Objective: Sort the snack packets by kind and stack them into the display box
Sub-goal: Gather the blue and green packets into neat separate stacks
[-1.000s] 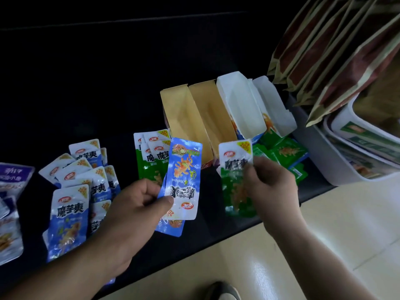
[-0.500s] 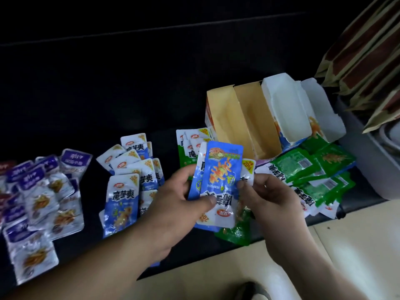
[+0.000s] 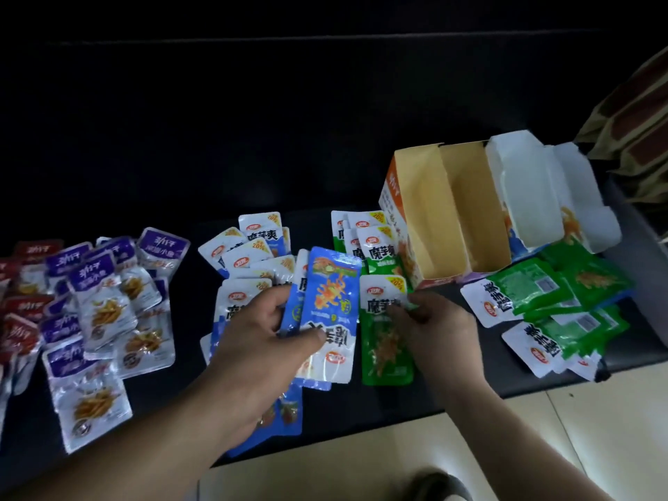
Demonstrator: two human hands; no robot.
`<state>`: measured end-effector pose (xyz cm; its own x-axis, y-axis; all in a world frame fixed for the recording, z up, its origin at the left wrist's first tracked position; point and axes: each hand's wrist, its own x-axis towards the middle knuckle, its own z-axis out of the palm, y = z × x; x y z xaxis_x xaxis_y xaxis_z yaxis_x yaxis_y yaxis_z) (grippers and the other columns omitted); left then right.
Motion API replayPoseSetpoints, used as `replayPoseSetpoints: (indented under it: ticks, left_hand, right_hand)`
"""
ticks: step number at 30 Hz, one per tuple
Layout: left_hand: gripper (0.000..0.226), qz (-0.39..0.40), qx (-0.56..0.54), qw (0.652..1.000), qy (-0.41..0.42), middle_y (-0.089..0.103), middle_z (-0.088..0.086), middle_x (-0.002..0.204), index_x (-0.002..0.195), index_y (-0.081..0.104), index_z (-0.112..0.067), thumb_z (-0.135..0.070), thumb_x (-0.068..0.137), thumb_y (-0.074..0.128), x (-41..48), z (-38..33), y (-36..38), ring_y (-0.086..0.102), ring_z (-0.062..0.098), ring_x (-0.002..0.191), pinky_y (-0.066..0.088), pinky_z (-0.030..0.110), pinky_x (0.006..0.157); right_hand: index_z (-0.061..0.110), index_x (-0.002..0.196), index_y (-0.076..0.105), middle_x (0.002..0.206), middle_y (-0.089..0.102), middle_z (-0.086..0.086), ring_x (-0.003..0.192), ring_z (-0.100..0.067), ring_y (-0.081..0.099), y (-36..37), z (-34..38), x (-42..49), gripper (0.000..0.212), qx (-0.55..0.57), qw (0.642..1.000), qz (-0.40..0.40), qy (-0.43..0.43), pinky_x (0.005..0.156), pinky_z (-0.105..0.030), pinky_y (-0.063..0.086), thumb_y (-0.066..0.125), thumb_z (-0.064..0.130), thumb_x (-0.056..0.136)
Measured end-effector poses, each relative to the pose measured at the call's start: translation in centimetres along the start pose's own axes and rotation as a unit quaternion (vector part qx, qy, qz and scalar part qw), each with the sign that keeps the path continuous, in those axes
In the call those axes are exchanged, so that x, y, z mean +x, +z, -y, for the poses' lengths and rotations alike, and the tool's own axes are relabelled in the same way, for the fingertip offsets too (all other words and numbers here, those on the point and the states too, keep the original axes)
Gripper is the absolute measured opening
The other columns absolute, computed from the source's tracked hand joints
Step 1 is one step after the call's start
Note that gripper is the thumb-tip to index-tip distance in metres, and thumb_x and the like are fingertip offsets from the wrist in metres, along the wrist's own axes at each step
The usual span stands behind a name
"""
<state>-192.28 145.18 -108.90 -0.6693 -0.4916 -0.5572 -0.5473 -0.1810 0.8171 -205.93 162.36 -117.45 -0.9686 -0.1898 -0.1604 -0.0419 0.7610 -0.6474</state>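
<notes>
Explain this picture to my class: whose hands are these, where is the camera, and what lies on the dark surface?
No machine here: a person works with bare hands. One camera, worn on the head, looks down at them. The left hand grips a fan of blue packets, thumb on the front one. The right hand pinches a green packet near its top. On the dark table lie packets sorted by colour: a red pile and a purple pile at the left, a blue pile in the middle, a green pile at the right. Behind stands an open orange display box, a white box beside it.
</notes>
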Motion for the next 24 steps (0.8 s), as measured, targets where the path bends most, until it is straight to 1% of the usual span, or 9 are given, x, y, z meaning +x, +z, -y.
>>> replayPoseSetpoints:
  ticks: [3,6,9,11,13,15,18,22,24]
  left_hand:
    - [0.035,0.030,-0.007,1.000,0.007,0.080,-0.013,0.100,0.112,0.070,-0.030,-0.005,0.088,0.078,0.1,-0.1,-0.6,0.078,0.008,0.090,0.060,0.023,0.076]
    - [0.031,0.043,0.013,0.999,0.019,0.081,-0.009,0.096,0.108,0.074,-0.025,-0.003,0.087,0.079,0.3,-0.3,-1.3,0.079,0.012,0.087,0.063,0.023,0.074]
    - [0.031,0.061,0.014,0.998,0.025,0.081,-0.007,0.095,0.106,0.076,-0.027,-0.004,0.086,0.080,0.4,-0.3,-1.8,0.078,0.012,0.086,0.061,0.023,0.070]
    - [0.031,0.074,-0.001,0.997,0.022,0.081,-0.005,0.094,0.108,0.076,-0.026,-0.003,0.087,0.079,0.4,-0.2,-2.2,0.078,0.011,0.083,0.056,0.017,0.064]
    - [0.027,0.076,-0.024,0.997,0.008,0.082,-0.002,0.096,0.108,0.077,-0.024,-0.004,0.089,0.076,0.4,-0.2,-2.7,0.078,0.012,0.082,0.055,0.017,0.060]
    - [0.020,0.056,-0.038,0.998,-0.002,0.081,-0.001,0.098,0.107,0.078,-0.025,-0.011,0.093,0.073,0.7,0.0,-3.5,0.078,0.014,0.085,0.057,0.023,0.064]
    - [0.023,0.009,-0.015,1.000,0.012,0.081,-0.006,0.096,0.109,0.077,-0.028,-0.012,0.095,0.070,1.2,0.2,-4.8,0.078,0.014,0.088,0.057,0.029,0.075]
    - [0.038,-0.018,0.071,0.995,0.066,0.080,-0.015,0.096,0.105,0.073,-0.043,-0.006,0.096,0.067,1.5,-1.0,-6.4,0.078,0.014,0.085,0.064,0.044,0.082]
    - [0.038,-0.018,0.105,0.990,0.097,0.080,-0.014,0.096,0.101,0.075,-0.045,-0.007,0.094,0.071,1.7,-1.8,-7.2,0.078,0.017,0.084,0.064,0.048,0.084]
  right_hand:
    - [0.026,0.086,0.061,0.078,0.061,0.005,0.080,-0.030,0.065,-1.3,0.1,-0.7,0.023,-0.137,0.982,-0.078,-0.107,0.057,-0.036,0.048,0.068,0.046,0.090]
    - [0.023,0.114,0.071,0.106,0.067,0.007,0.092,-0.020,0.068,-2.0,2.6,-2.5,0.028,-0.022,0.962,-0.090,-0.257,0.069,-0.029,0.052,0.072,0.037,0.091]
    - [0.034,0.138,0.057,0.115,0.069,0.017,0.103,-0.003,0.069,-1.5,6.3,-3.7,0.062,0.174,0.977,0.074,-0.101,0.080,-0.025,0.058,0.083,0.044,0.082]
    - [0.033,0.141,0.052,0.104,0.077,0.011,0.094,-0.007,0.075,-1.2,8.2,-3.8,0.071,0.285,0.943,0.169,0.031,0.075,-0.030,0.064,0.088,0.029,0.080]
    - [0.026,0.137,0.055,0.097,0.080,-0.001,0.088,-0.019,0.079,-1.1,9.0,-3.7,0.064,0.394,0.894,0.178,0.114,0.074,-0.042,0.066,0.084,0.011,0.082]
    - [0.025,0.135,0.056,0.096,0.080,-0.006,0.089,-0.025,0.078,-0.8,8.5,-3.6,0.061,0.400,0.898,0.135,0.127,0.079,-0.050,0.064,0.082,0.005,0.084]
    - [0.040,0.144,0.049,0.104,0.079,0.001,0.098,-0.019,0.076,-0.9,7.3,-3.8,0.072,0.327,0.938,0.101,0.051,0.089,-0.050,0.061,0.075,0.001,0.090]
    - [0.050,0.153,0.033,0.097,0.071,0.015,0.089,-0.006,0.069,-2.1,7.1,-3.8,0.094,0.160,0.952,0.194,-0.176,0.077,-0.020,0.058,0.063,-0.012,0.090]
    - [0.048,0.144,0.049,0.091,0.070,0.018,0.088,-0.003,0.067,-2.3,7.6,-3.2,0.082,0.052,0.939,0.186,-0.285,0.078,-0.015,0.054,0.073,-0.005,0.086]
